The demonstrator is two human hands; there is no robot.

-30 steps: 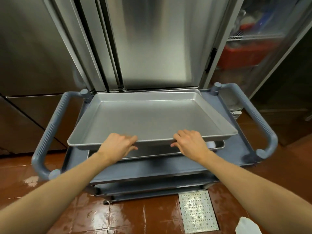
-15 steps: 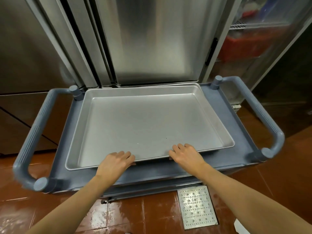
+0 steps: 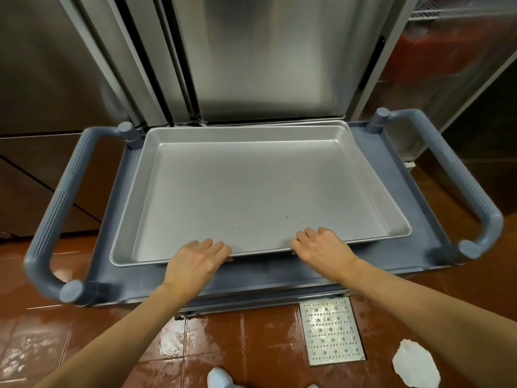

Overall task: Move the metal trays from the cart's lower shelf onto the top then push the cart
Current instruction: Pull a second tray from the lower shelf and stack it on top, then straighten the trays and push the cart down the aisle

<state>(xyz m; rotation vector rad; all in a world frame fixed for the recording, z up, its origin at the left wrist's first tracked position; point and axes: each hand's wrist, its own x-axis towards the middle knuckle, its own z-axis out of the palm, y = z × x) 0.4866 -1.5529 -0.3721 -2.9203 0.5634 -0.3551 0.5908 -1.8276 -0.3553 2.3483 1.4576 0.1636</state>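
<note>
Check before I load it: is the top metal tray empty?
Empty: the metal tray shows bare floor, apart from tiny specks.

A single head-worn wide-angle view looks forward and steeply down from close above the cart's (image 3: 419,247) near edge, facing the steel refrigerator doors (image 3: 265,51) behind its far edge, with the wet tiled floor (image 3: 251,340) along the bottom.

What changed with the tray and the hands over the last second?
The shallow rectangular metal tray, tilted above another tray a second ago, now lies flat on the grey-blue plastic cart. The left hand and right hand stay on its near rim. The cart stays by the steel doors.
</note>
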